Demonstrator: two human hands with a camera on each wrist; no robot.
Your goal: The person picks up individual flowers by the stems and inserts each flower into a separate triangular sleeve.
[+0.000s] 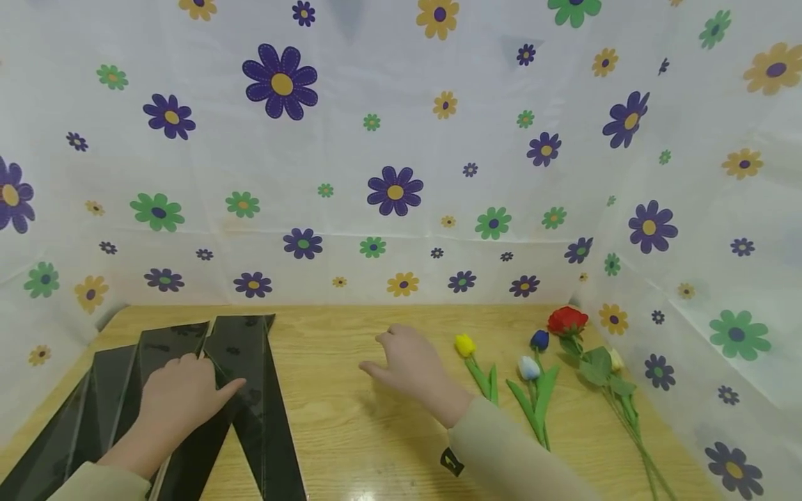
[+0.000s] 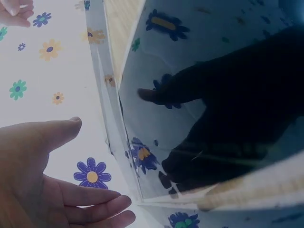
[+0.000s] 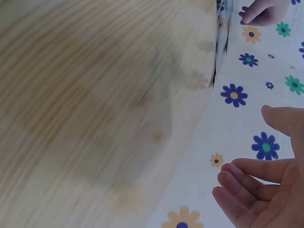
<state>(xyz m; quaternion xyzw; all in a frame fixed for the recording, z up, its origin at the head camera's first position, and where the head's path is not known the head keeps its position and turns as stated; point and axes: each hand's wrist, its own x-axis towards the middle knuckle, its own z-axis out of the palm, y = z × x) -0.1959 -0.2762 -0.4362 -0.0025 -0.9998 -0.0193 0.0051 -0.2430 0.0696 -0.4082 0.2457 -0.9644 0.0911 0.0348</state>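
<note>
Several glossy black sheets (image 1: 253,410) with thin pale edges lie fanned and overlapping at the left of the table. My left hand (image 1: 178,393) is over them, thumb stretched out to the right. In the left wrist view its fingers (image 2: 90,197) are extended beside a shiny black sheet (image 2: 137,104), which mirrors the hand darkly. Nothing shows between thumb and fingers. Over the middle of the table is my right hand (image 1: 416,372), fingers loosely bent and thumb apart. The right wrist view shows that hand (image 3: 270,185) holding nothing above the wood.
Artificial flowers lie on the wooden table (image 1: 338,410) at the right: a yellow tulip (image 1: 465,345), a dark blue one (image 1: 539,339), a pale blue one (image 1: 529,367) and a long-stemmed red rose (image 1: 567,321). A flower-printed white curtain (image 1: 351,125) encloses the back and sides.
</note>
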